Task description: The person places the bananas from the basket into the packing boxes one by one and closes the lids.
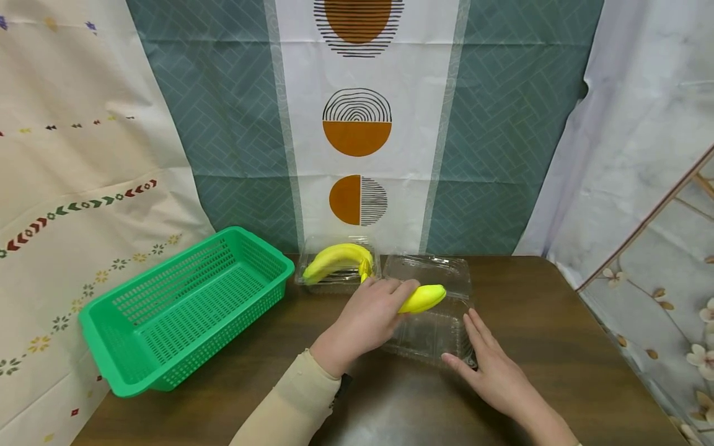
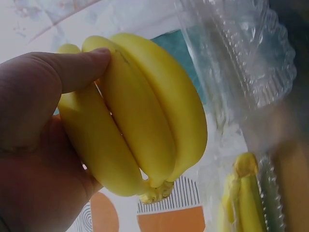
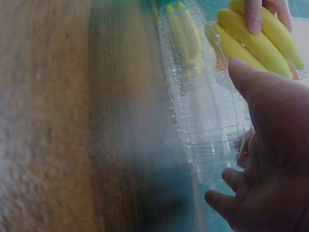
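My left hand point(image 1: 368, 319) grips a bunch of yellow bananas point(image 2: 140, 106), thumb across one banana, stem end pointing down in the left wrist view. The bunch hangs over an opened clear plastic clamshell box point(image 1: 426, 334), whose lid point(image 1: 429, 269) lies folded back. Along the box's right side, my right hand point(image 1: 493, 368) spreads with fingers mostly straight; the fingertips touch or nearly touch the wall. Left of this box, another bunch of bananas point(image 1: 337, 255) sits in a second clear plastic box point(image 1: 307, 251). My left hand covers part of the held bunch in the head view.
A green plastic basket point(image 1: 184, 347) with perforated sides stands on the left of the brown wooden table point(image 1: 519, 310). Patterned cloth point(image 1: 234, 124) hangs directly behind the table's back edge, with more cloth at both sides.
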`<act>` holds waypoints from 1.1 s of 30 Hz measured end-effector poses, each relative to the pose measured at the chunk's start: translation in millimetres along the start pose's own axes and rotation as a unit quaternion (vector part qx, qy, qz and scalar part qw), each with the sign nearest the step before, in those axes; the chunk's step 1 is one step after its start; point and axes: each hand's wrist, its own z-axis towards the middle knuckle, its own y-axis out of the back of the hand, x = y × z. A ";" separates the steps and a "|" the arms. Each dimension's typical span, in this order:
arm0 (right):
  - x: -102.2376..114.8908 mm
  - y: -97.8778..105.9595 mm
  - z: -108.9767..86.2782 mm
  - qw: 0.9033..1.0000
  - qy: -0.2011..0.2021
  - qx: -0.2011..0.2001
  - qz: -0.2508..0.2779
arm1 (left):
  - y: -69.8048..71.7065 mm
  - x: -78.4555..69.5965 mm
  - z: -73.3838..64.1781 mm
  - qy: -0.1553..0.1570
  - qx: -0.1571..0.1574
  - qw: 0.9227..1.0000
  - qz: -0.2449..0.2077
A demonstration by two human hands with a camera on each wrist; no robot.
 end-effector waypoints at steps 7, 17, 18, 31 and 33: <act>-0.2 -1.3 -2.8 1.000 0.002 -0.006 0.001 | -5.4 -7.9 -0.3 -0.018 0.012 1.000 -0.005; 0.3 0.7 -0.6 1.000 -0.002 -0.001 0.003 | -12.4 -13.7 3.5 -0.032 0.025 0.999 0.003; 0.3 0.9 -0.6 1.000 -0.002 -0.001 0.003 | -13.1 -14.2 3.8 -0.033 0.028 0.999 0.003; -0.6 0.5 1.8 1.000 0.005 -0.014 -0.003 | -27.1 -17.5 3.6 -0.053 0.064 0.997 -0.004; -0.8 0.1 2.0 1.000 0.005 -0.014 -0.005 | -29.4 -17.4 3.2 -0.057 0.068 0.996 -0.004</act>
